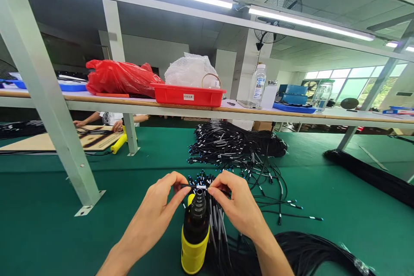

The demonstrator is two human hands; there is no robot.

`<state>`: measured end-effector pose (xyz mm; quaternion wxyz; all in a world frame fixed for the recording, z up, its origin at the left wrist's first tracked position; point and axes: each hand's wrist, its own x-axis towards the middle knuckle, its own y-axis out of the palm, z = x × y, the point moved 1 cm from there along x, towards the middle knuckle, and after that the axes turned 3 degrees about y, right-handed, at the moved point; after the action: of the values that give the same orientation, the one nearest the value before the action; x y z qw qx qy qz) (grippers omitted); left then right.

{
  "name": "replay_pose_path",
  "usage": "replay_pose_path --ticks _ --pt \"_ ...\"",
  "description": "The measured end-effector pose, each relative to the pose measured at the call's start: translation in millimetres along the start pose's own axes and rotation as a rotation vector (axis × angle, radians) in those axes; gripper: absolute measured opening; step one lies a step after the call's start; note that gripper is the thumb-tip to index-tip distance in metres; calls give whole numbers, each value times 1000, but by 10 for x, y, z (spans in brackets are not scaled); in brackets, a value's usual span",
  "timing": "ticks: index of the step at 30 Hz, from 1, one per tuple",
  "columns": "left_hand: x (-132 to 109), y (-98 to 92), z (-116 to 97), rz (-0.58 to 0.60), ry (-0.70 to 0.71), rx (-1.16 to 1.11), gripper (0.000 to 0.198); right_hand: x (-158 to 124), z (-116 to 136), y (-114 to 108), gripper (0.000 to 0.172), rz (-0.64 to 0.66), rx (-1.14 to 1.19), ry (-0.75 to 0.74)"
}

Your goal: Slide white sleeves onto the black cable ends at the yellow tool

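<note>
Between both hands a thin black cable with a white sleeve [201, 186] is stretched level. My left hand [158, 202] pinches its left side between thumb and fingers, and my right hand [237, 202] pinches the right side. Right under the sleeve stands a yellow and black heat gun [195, 241], upright, its stepped nozzle pointing up; whether the sleeve touches the nozzle I cannot tell. Behind and to the right of the gun lies a bundle of black cables [221, 228] with grey sections and blue tips, partly hidden by my hands.
A large cable pile [236, 142] lies farther back on the green table [155, 148]. Over it runs a shelf with a red bin [190, 95] and a water bottle [259, 86]. A metal post [54, 95] stands left. Another person's hand [117, 126] is at the far left.
</note>
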<state>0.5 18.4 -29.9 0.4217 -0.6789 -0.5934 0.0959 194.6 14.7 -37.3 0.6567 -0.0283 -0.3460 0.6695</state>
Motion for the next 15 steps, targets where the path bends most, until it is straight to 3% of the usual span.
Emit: replay_pose_path --ticks 4,10,13,15 --pt "2 10 32 -29 7 19 26 -5 10 10 15 -13 -10 -5" --pt "-19 -27 -6 -47 19 27 38 -10 -5 2 25 -33 -5 0" --pt "-21 -60 39 -102 -3 25 38 86 -236 2 32 -120 24 41" --pt "-55 -41 197 -103 -33 52 36 135 -552 16 37 -219 40 124"
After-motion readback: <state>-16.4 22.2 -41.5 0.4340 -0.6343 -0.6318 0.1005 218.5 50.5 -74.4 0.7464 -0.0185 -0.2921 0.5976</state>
